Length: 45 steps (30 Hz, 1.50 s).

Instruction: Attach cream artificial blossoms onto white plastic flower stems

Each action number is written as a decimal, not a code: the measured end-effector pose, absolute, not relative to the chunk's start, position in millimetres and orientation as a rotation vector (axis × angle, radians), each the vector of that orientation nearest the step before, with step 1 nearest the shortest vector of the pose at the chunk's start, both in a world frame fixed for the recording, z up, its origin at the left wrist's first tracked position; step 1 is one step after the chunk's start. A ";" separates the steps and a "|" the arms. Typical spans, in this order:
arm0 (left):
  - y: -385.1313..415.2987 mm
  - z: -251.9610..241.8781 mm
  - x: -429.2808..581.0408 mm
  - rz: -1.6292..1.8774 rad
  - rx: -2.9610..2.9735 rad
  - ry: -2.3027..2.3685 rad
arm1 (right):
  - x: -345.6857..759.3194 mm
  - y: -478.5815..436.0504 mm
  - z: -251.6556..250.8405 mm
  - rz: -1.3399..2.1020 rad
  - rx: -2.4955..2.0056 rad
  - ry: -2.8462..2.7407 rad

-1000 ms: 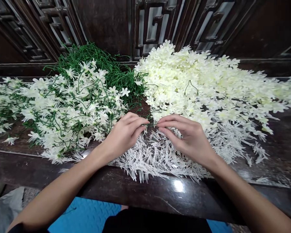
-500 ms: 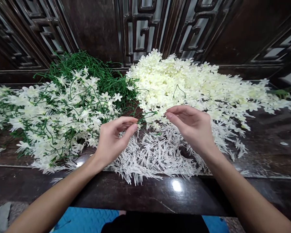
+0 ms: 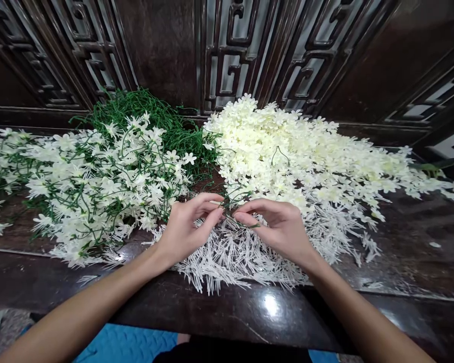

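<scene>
My left hand (image 3: 189, 227) and my right hand (image 3: 276, 227) meet fingertip to fingertip over a heap of white spiky plastic pieces (image 3: 234, 254). Both pinch a thin green stem (image 3: 232, 201) between thumb and forefinger. A large pile of loose cream flower heads (image 3: 306, 156) lies behind and right of my right hand. Left of my left hand lies a pile of white flowers on green stems (image 3: 94, 181), with a tangle of bare green stems (image 3: 151, 113) behind it.
All of it rests on a dark polished wooden bench (image 3: 219, 307) backed by carved dark wood panels (image 3: 227, 50). A blue mat (image 3: 128, 345) shows below the bench's front edge. A small white scrap (image 3: 435, 245) lies at the right.
My hands drew apart half a second ago, the right one lifting toward the cream pile. They have since come back together over the white pieces, pinching the green stem.
</scene>
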<state>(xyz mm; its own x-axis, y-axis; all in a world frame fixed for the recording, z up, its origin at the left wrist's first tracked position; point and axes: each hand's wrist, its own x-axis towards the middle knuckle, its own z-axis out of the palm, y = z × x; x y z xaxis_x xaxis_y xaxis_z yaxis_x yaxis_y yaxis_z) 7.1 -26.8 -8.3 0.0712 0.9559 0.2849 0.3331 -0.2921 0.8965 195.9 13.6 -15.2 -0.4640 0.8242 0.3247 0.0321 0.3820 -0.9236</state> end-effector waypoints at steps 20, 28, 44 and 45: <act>-29.3 -13.6 12.6 1.055 1.541 1.147 | 189.7 4.6 -11.6 1.364 -0.720 -1.840; -26.4 -10.0 11.8 1.037 1.414 1.112 | 195.1 8.4 -11.6 1.557 -0.787 -1.826; -27.8 -5.6 9.8 1.048 1.431 0.962 | 191.5 8.4 -13.3 1.458 -0.713 -1.606; -27.6 -5.0 10.1 1.059 1.468 0.967 | 191.0 7.7 -12.6 1.430 -0.741 -1.610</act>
